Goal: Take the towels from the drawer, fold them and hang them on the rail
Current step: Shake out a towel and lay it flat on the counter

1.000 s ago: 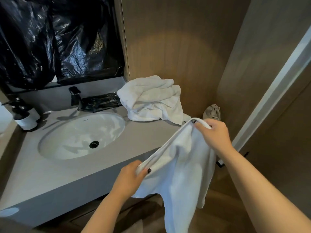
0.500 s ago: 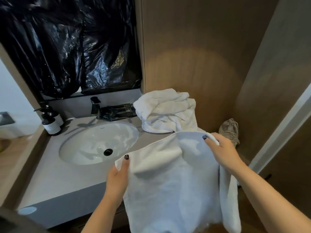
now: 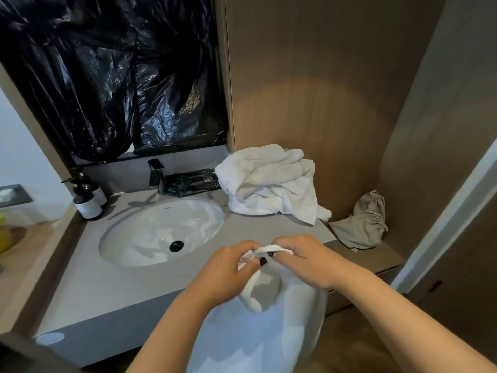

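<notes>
Bringing 2 top corners together: left hand (image 3: 228, 267) & right hand (image 3: 304, 261), apart 0.5 s ago w/ towel (image 3: 258, 332) spread flat, now meet over bench (image 3: 94, 286) edge, both pinching corners, so 1st fold looks made. Towel hangs doubled below, bottom cut off. Rail, drawer not in view; more towels (image 3: 271, 184) heaped by wall.

The scene is dimly and unevenly lit. A warm pool of light is cast on the wood panel (image 3: 309, 103). Glare is reflected by the black plastic sheeting (image 3: 107, 76). Straight edges are bowed by wide-angle distortion. Slight softness is seen throughout.
</notes>
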### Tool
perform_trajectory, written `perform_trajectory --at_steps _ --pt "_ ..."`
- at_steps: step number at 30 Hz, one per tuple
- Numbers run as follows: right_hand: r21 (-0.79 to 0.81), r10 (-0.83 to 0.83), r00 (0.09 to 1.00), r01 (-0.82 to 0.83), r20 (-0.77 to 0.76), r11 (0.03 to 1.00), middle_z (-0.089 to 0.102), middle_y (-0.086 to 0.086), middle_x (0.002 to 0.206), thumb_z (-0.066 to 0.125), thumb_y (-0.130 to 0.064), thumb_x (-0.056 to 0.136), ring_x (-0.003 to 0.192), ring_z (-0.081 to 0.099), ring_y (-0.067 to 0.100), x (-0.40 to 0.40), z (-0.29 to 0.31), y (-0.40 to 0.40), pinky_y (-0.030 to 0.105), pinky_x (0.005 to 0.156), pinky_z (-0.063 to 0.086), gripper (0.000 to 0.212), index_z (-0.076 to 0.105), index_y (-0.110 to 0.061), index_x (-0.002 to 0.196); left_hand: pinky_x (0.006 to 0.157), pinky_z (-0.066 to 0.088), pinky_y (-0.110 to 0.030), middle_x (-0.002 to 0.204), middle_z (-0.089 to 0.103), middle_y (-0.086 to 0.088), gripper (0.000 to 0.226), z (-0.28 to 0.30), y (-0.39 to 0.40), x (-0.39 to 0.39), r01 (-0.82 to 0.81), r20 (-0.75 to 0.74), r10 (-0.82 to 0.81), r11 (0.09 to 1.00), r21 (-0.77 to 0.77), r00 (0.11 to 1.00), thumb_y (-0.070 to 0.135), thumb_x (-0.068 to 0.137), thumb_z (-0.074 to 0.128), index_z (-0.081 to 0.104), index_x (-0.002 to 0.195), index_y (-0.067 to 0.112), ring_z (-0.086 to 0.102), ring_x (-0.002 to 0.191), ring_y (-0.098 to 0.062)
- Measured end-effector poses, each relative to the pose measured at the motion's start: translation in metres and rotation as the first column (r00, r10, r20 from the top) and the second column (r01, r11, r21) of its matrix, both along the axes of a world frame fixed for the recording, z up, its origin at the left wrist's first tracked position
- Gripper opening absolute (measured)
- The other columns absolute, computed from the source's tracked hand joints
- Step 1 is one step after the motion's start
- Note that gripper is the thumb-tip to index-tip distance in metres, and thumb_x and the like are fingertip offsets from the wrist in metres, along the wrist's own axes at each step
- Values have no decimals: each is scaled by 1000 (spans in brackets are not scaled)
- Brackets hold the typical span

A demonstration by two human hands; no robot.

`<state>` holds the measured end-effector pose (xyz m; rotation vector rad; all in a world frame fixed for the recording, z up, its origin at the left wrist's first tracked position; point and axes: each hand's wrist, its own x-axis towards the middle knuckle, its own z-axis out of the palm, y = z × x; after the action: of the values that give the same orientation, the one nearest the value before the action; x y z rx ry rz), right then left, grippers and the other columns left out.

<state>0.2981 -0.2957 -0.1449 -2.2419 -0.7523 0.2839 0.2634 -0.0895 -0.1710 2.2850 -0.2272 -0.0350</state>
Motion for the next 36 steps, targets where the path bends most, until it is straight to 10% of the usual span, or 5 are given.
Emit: perform_trajectory --at_steps 9,23,36 --pt "-213 -102 970 149 219 966 62 -5 90 50 -23 86 83 57 17 -1 -20 -21 38 72 49 12 58 -25 95 50 36 -25 58 54 12 19 -11 -13 -4 -225 164 205 968 111 965 31 98 49 52 80 37 52 59 -7" --pt "-169 -327 880 401 343 901 52 -13 89 71 -20 79 77 50 9 -4 -54 -84 26 59 43 20 62 -33 92 50 37 -27 60 60 8 19 -11 6 -13 -447 173 448 893 -52 877 25 96 52 59 84 38 56 58 -5" --pt "-489 -303 827 533 474 690 48 -14 68 68 -64 74 66 43 11 -1 -67 -118 31 69 26 45 37 -32 69 66 42 -35 95 69 -9 17 -25 19 -8 -558 108 579 812 -171 808 26 99 48 64 99 27 60 80 -27"
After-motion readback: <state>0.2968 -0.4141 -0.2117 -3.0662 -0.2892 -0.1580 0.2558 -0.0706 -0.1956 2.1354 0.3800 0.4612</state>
